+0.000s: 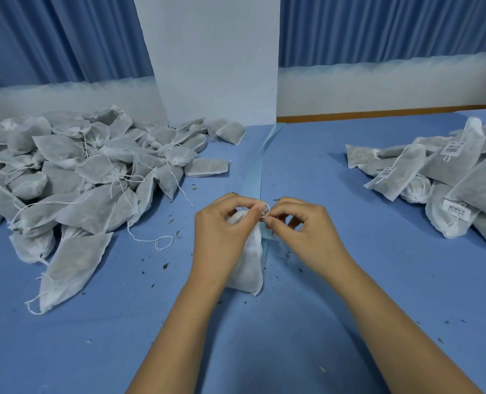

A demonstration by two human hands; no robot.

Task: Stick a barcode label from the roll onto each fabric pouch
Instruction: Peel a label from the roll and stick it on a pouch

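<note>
A fabric pouch (250,260), mid-table against the blue label strip (254,172), is gripped at the neck by the left hand (222,228), its drawstring (265,211) pinched by the right hand (307,228). Cinching seems in hand. A label must next be peeled.

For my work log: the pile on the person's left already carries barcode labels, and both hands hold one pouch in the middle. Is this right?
Not quite. The head view shows barcode labels on the right pile; the left pile shows none. The left hand and right hand do hold one pouch in the middle.
</note>
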